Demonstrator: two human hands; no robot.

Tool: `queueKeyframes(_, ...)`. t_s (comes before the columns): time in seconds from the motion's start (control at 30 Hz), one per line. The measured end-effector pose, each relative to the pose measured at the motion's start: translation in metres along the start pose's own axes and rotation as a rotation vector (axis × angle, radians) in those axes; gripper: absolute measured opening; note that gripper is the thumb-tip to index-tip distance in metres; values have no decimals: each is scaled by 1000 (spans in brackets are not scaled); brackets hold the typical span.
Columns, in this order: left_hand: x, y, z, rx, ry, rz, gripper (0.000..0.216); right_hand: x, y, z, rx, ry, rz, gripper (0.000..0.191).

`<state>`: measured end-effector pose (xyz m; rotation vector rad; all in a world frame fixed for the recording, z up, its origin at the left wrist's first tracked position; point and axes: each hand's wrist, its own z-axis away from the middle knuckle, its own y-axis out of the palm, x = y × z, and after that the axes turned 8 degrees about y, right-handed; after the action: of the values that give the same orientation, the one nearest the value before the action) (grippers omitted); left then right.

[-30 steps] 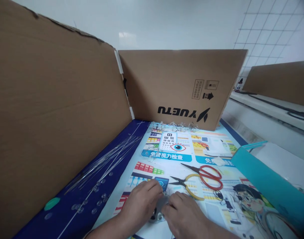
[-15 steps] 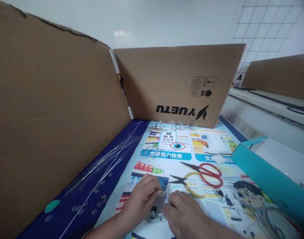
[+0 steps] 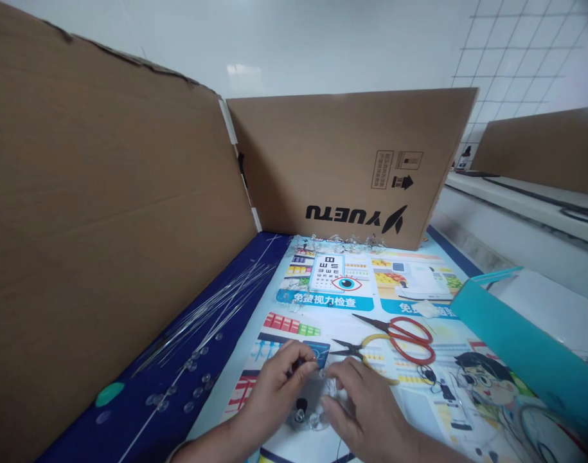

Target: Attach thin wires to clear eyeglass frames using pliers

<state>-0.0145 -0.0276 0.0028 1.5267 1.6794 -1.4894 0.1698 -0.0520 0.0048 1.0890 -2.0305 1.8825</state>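
My left hand (image 3: 284,379) is closed in a pinch, thumb against forefinger; what lies between the fingertips is too small to make out. Facing it, my right hand (image 3: 371,405) has its thumb and forefinger apart, the forefinger close to the left fingertips. Below and between both hands are clear round beads (image 3: 313,421) and a small black piece (image 3: 301,406), partly covered by the fingers. Just beyond the hands lie yellow-handled pliers (image 3: 365,350), their jaws pointing left, and red-handled scissors (image 3: 409,337).
Loose clear beads (image 3: 197,391) and thin clear strands (image 3: 216,302) lie on the blue cloth at left. More clear beadwork (image 3: 342,244) lines the foot of the cardboard panel (image 3: 351,161). A teal box (image 3: 525,360) stands at right. Tall cardboard (image 3: 105,212) walls the left side.
My right hand has opened, its thumb and forefinger moving apart. My left hand stays pinched in nearly the same place. The whole view has shifted slightly.
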Motion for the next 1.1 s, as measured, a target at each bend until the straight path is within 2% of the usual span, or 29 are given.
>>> queueKeyframes(0.13,-1,3,2,-6,-22,28,16,3,6,-6,-29,171,-8,17)
queueKeyframes(0.33,-1,5,3,9,-22,15,18,3,13,-14,-54,237,12,12)
queueKeyframes(0.5,-2,5,5,10,28,-20,17,-1,14,-17,-55,201,13,11)
queueKeyframes(0.63,0,4,6,-1,136,-92,15,-3,16,-18,-82,154,29,9)
queueKeyframes(1.1,2,2,5,50,489,-587,20,-5,25,-13,-153,80,39,8)
